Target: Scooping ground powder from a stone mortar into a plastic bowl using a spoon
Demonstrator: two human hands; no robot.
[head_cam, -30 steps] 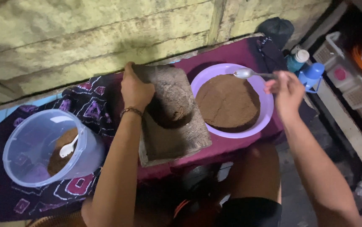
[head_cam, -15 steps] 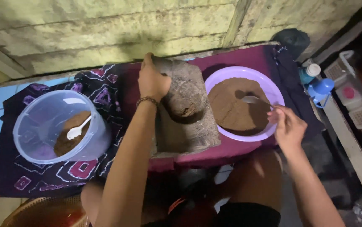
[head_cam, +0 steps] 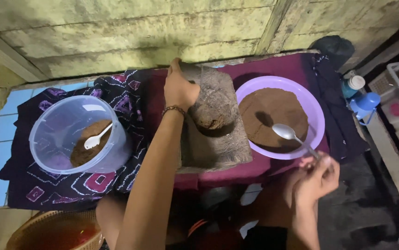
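My left hand (head_cam: 179, 88) grips the top left edge of a grey stone grinding slab (head_cam: 218, 139), beside a stone roller (head_cam: 213, 104) lying on it with brown paste. My right hand (head_cam: 317, 178) holds the handle of a metal spoon (head_cam: 292, 136), whose bowl hovers over the near edge of the brown paste (head_cam: 271, 113). That paste is spread flat in a purple bowl (head_cam: 317, 111) to the right of the slab.
A clear plastic bucket (head_cam: 53, 134) with brown powder and a white spoon (head_cam: 96, 137) stands at the left on a patterned dark cloth (head_cam: 125, 99). A blue bottle (head_cam: 364, 104) and crates sit at the right. A woven basket (head_cam: 53, 231) is at the lower left.
My right hand has pulled the spoon back from the far rim of the purple bowl to its near edge. My left hand stays on the slab.
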